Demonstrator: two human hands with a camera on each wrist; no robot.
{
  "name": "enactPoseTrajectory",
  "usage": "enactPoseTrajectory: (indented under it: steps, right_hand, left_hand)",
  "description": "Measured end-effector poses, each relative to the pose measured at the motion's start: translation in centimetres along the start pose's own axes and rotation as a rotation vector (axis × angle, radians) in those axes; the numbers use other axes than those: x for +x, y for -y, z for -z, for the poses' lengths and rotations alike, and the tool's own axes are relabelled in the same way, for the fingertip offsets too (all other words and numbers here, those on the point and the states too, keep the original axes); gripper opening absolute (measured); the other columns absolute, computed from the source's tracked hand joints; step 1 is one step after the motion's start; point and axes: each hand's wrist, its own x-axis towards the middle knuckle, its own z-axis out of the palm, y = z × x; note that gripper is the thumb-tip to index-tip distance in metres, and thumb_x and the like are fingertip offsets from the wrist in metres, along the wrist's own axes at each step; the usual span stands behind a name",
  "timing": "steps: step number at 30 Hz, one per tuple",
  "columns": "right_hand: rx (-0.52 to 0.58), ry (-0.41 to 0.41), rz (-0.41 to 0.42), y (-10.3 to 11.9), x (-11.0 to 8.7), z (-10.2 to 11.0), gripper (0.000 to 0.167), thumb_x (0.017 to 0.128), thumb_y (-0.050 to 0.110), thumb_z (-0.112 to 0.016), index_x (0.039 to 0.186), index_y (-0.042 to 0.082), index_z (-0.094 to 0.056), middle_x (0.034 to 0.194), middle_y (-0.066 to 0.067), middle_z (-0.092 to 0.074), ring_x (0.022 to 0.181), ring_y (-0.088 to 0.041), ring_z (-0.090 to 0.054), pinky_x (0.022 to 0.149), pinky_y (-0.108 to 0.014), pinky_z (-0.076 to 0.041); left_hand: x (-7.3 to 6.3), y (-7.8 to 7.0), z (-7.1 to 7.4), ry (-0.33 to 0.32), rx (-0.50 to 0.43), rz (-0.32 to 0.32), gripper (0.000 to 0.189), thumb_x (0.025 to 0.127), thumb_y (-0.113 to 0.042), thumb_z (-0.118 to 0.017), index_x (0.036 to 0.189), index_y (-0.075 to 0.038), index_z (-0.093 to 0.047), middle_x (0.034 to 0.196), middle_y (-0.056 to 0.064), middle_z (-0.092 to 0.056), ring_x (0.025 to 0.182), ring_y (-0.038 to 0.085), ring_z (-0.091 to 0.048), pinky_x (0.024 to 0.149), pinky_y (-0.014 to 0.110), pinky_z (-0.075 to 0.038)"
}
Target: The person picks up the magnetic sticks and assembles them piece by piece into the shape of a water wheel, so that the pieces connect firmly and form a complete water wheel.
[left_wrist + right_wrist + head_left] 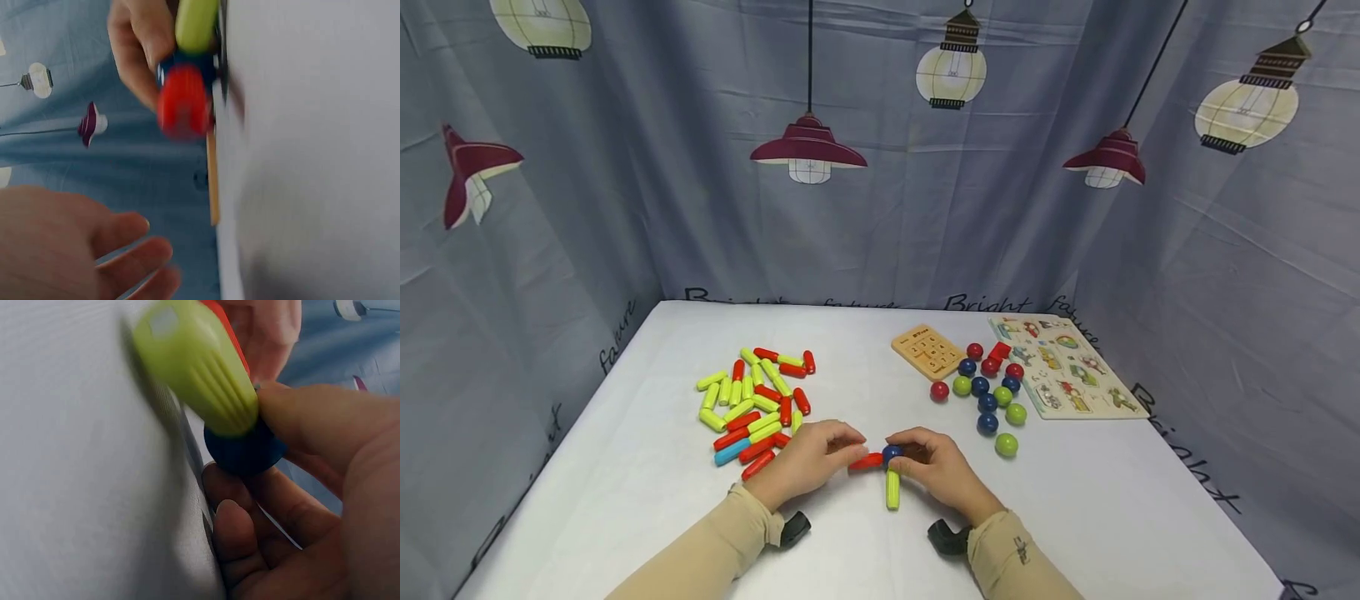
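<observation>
Thumb and fingers of my right hand (pixel 934 467) pinch a blue ball (pixel 891 453) low over the white table. Two grooved sticks are joined to the ball. The yellow-green stick (pixel 892 490) points toward me, and the red stick (pixel 867 462) points left. In the left wrist view the red stick (pixel 185 103) faces the camera. My left hand (pixel 817 452) hovers beside the red stick's free end; its fingers (pixel 134 262) are spread, holding nothing, in the left wrist view. The right wrist view shows the fingers curled around the blue ball (pixel 244 450) beneath the yellow-green stick (pixel 200 372).
Left of my hands lies a scattered pile of red and yellow-green sticks (pixel 752 408) with one blue stick (pixel 732 452). Red, blue and green balls (pixel 987 402) sit on the right, beside a wooden number board (pixel 928 352) and a picture board (pixel 1067 367). A printed curtain (pixel 865 233) surrounds the table.
</observation>
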Motion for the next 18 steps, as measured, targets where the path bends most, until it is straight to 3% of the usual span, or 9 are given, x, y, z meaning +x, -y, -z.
enactPoseTrajectory:
  steps: [2, 4, 6, 8, 12, 15, 18]
  right_hand:
    - [-0.005, 0.014, 0.002, 0.17, -0.07, -0.02, 0.032, 0.095, 0.027, -0.075, 0.126, 0.019, -0.072, 0.124, 0.002, -0.071, 0.106, -0.017, -0.067, 0.089, -0.024, -0.055]
    - [-0.002, 0.030, 0.002, 0.29, -0.09, -0.07, 0.030, 0.097, 0.024, -0.073, 0.126, 0.020, -0.073, 0.125, 0.003, -0.071, 0.105, -0.018, -0.065, 0.088, -0.024, -0.054]
    - [0.005, 0.045, 0.002, 0.36, -0.12, -0.14, 0.030, 0.097, 0.021, -0.072, 0.126, 0.021, -0.073, 0.125, 0.005, -0.071, 0.104, -0.019, -0.063, 0.087, -0.024, -0.053]
    - [0.013, 0.054, 0.003, 0.35, -0.13, -0.18, 0.030, 0.097, 0.019, -0.072, 0.127, 0.021, -0.073, 0.125, 0.005, -0.071, 0.103, -0.019, -0.062, 0.086, -0.024, -0.052]
    - [0.005, 0.048, 0.008, 0.34, -0.23, -0.20, 0.030, 0.097, 0.020, -0.072, 0.126, 0.021, -0.073, 0.125, 0.005, -0.071, 0.102, -0.020, -0.061, 0.085, -0.024, -0.052]
    - [-0.005, 0.044, 0.010, 0.43, -0.27, -0.16, 0.030, 0.097, 0.021, -0.072, 0.127, 0.021, -0.073, 0.125, 0.006, -0.071, 0.101, -0.020, -0.061, 0.084, -0.024, -0.052]
    - [-0.009, 0.043, 0.005, 0.52, -0.32, -0.11, 0.030, 0.097, 0.021, -0.072, 0.127, 0.022, -0.073, 0.125, 0.006, -0.070, 0.101, -0.019, -0.061, 0.084, -0.024, -0.052]
  left_hand:
    - [-0.01, -0.08, 0.38, -0.084, 0.186, -0.034, 0.029, 0.103, -0.027, -0.064, 0.128, -0.013, -0.071, 0.125, -0.001, -0.071, 0.120, 0.020, -0.064, 0.104, 0.044, -0.051]
    - [0.01, 0.10, 0.79, -0.153, 0.397, -0.021, 0.037, 0.103, -0.018, -0.062, 0.137, -0.005, -0.064, 0.142, 0.012, -0.063, 0.136, 0.030, -0.054, 0.113, 0.052, -0.043]
    - [-0.16, 0.37, 1.06, -0.148, 0.577, 0.020, 0.045, 0.100, -0.013, -0.063, 0.143, -0.001, -0.057, 0.151, 0.021, -0.053, 0.144, 0.038, -0.045, 0.116, 0.058, -0.037]
    - [-0.28, 0.71, 1.09, -0.097, 0.688, 0.040, 0.048, 0.098, -0.011, -0.066, 0.143, 0.002, -0.057, 0.152, 0.024, -0.050, 0.146, 0.040, -0.042, 0.116, 0.061, -0.034]
    - [-0.30, 0.87, 0.92, -0.025, 0.718, -0.034, 0.039, 0.097, -0.008, -0.067, 0.135, -0.004, -0.065, 0.146, 0.016, -0.059, 0.140, 0.035, -0.051, 0.112, 0.057, -0.040]
    - [-0.11, 0.81, 0.93, -0.035, 0.687, -0.067, 0.041, 0.097, -0.002, -0.066, 0.138, -0.007, -0.064, 0.148, 0.013, -0.058, 0.142, 0.034, -0.049, 0.111, 0.054, -0.041]
    - [-0.10, 0.84, 0.96, -0.040, 0.694, -0.054, 0.043, 0.096, 0.000, -0.066, 0.139, -0.008, -0.064, 0.150, 0.013, -0.056, 0.142, 0.033, -0.049, 0.112, 0.054, -0.040]
